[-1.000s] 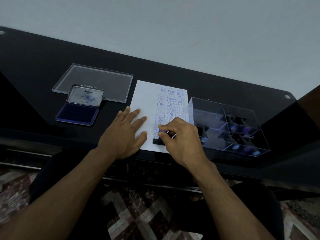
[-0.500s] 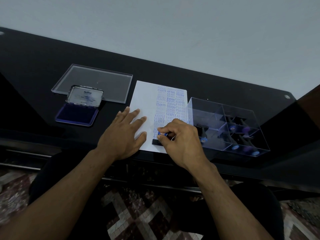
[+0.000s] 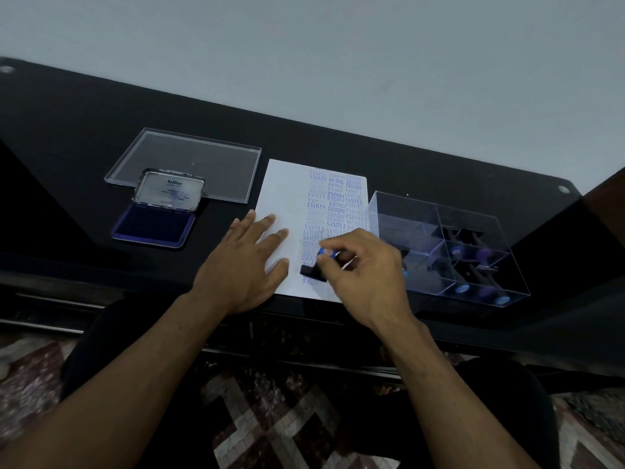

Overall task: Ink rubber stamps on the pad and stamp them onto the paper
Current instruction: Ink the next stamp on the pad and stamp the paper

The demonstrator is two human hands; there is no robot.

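My left hand (image 3: 243, 262) lies flat on the paper (image 3: 284, 198) near the table's front edge, my right hand (image 3: 363, 265) pinches the stamp (image 3: 313, 272); I'd press straight down, then lift cleanly.

left hand (image 3: 248, 265) lies flat, fingers spread; right hand (image 3: 363, 270) curled, fingertips pinching.

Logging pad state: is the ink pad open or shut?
Open: the ink pad shows its blue surface, its lid hinged up behind.
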